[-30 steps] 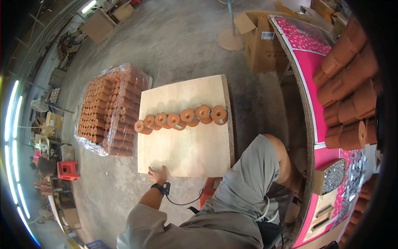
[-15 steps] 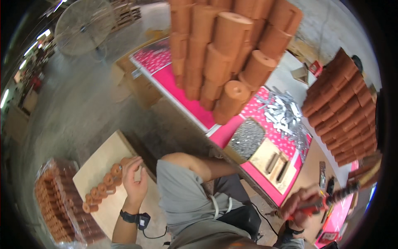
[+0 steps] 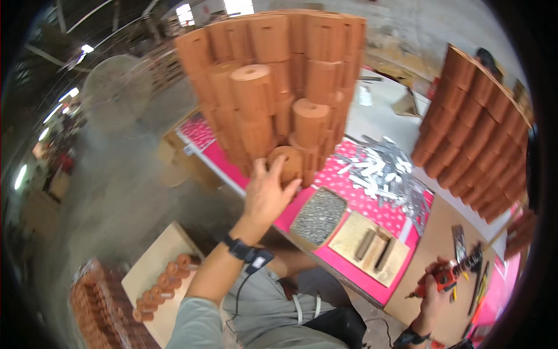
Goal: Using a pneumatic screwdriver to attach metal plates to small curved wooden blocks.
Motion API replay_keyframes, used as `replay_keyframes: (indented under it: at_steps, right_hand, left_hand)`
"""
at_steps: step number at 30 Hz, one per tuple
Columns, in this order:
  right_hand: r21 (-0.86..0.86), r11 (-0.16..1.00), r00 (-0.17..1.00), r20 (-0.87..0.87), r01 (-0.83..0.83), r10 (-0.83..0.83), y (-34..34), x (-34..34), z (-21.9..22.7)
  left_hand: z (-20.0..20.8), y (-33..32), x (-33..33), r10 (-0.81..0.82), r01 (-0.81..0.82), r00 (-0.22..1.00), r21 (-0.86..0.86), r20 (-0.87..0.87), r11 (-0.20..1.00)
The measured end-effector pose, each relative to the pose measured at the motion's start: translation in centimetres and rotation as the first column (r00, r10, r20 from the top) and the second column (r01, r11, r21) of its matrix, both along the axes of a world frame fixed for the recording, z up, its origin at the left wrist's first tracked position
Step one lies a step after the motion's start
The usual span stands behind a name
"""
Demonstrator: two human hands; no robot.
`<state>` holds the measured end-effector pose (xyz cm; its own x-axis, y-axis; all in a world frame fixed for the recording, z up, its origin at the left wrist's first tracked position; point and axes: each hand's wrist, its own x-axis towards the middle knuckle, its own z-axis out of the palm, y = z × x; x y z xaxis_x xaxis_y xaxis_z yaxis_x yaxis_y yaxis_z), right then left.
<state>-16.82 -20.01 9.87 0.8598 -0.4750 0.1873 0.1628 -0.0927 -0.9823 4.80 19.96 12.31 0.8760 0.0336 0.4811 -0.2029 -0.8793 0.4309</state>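
Note:
My left hand (image 3: 267, 195) reaches across to the big stack of orange-brown cylinders. Its fingers and thumb are round the low front cylinder (image 3: 288, 163), which has a hole in its top. Taller stacked cylinders (image 3: 253, 96) rise right behind it. At the right, my right hand (image 3: 431, 291) is closed on a red power driver (image 3: 445, 277). The driver's thin bit points left, and a dark ribbed part runs up to the right from its body. A wooden jig (image 3: 366, 249) with slots lies between my hands, beside a tray of small metal pieces (image 3: 319, 215).
Loose silver metal strips (image 3: 381, 168) are heaped on the pink table cover. Another cylinder stack (image 3: 474, 136) stands at the right. A board (image 3: 165, 262) at my left bears several small brown pieces (image 3: 164, 285), next to a plastic-wrapped bundle (image 3: 96, 302). A large fan (image 3: 116, 93) stands behind.
My left hand has gone from the small pieces on the left board up to the front cylinder. My right hand still holds the driver. The view has shifted.

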Motion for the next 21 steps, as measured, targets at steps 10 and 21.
replay_keyframes:
  at_steps: [10, 21]
  right_hand:
    - [-0.064, 0.997, 0.996, 0.079, -0.037, 0.042, -6.5, 4.0, -3.9]
    - [-0.103, 0.990, 0.990, -0.094, 0.098, -0.108, -4.9, 4.9, -3.2]
  left_hand:
    - [-1.6, -2.6, 0.2, 0.015, 0.009, 0.996, -0.276, 0.084, 0.961]
    - [1.7, -5.8, -5.9, -0.432, 0.403, 0.881, -0.789, 0.195, 0.464]
